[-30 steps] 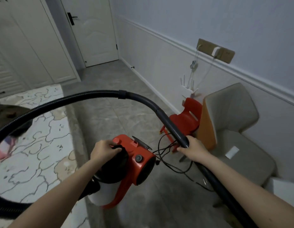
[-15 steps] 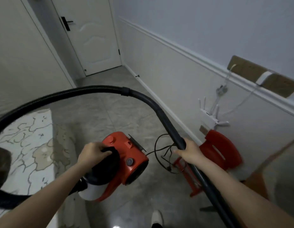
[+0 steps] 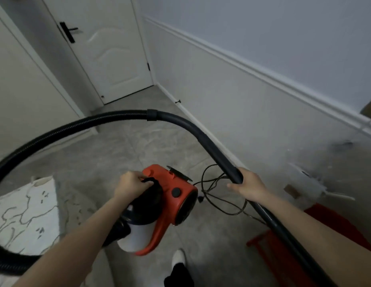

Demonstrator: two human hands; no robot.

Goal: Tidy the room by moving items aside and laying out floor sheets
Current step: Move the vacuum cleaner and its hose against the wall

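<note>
Two hands carry one load here: my left hand (image 3: 132, 184) curls round the black carry handle on top of the vacuum cleaner (image 3: 159, 206), and my right hand (image 3: 247, 186) rests on the rigid black wand (image 3: 218, 154), its fingers only loosely wrapped round the tube. I see the orange and white body hanging clear of the grey floor (image 3: 122, 154), near the middle of the view, just right of the patterned rug (image 3: 25, 210) and left of a red stool (image 3: 317, 241) by the wall. I judge the body the heavy, hard part, best taken by that top handle; the wand is stiff and smooth, so it could slip through a slack grip. The ribbed hose (image 3: 62, 131) is soft and springy, arching up and over to the left. A thin power cord (image 3: 217, 195) dangles in loops between body and wand and could snag. The body's long axis runs from lower left to upper right, its round orange end facing the wall; the wand slants from upper left down to lower right
</note>
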